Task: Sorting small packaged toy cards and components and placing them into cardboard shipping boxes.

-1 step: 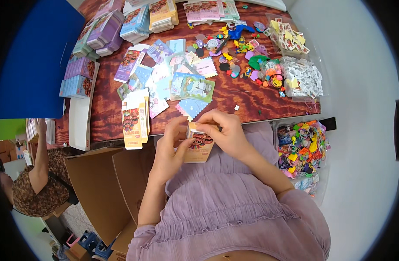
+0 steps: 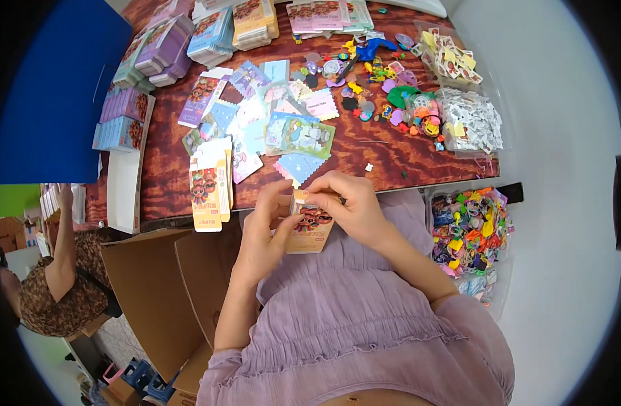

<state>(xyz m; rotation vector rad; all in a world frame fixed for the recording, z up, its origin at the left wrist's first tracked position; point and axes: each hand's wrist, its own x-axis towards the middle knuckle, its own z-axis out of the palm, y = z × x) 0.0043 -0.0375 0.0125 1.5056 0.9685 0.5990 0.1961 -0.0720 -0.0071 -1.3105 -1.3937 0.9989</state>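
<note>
A small yellow cardboard box (image 2: 312, 233) with cartoon figures on its front is between my hands, just below the table's front edge. My left hand (image 2: 266, 220) grips its left side, thumb across the front. Around the box's top right corner, my right hand (image 2: 348, 206) is closed, fingers at the top flap. What lies inside the box is hidden. Past my hands on the table are a spread of cards (image 2: 300, 135) and a blue scallop-edged card (image 2: 299, 167). Flattened yellow boxes (image 2: 209, 193) overhang the table edge to the left.
Stacks of flat boxes (image 2: 212, 34) line the back. A white tray (image 2: 126, 193) holds filled boxes at left. Small trinkets (image 2: 392, 88) lie at right, near bags of white pieces (image 2: 471, 120). A tub of colourful toys (image 2: 469, 230) and a large carton (image 2: 155, 298) flank me. Another person (image 2: 60, 291) works at far left.
</note>
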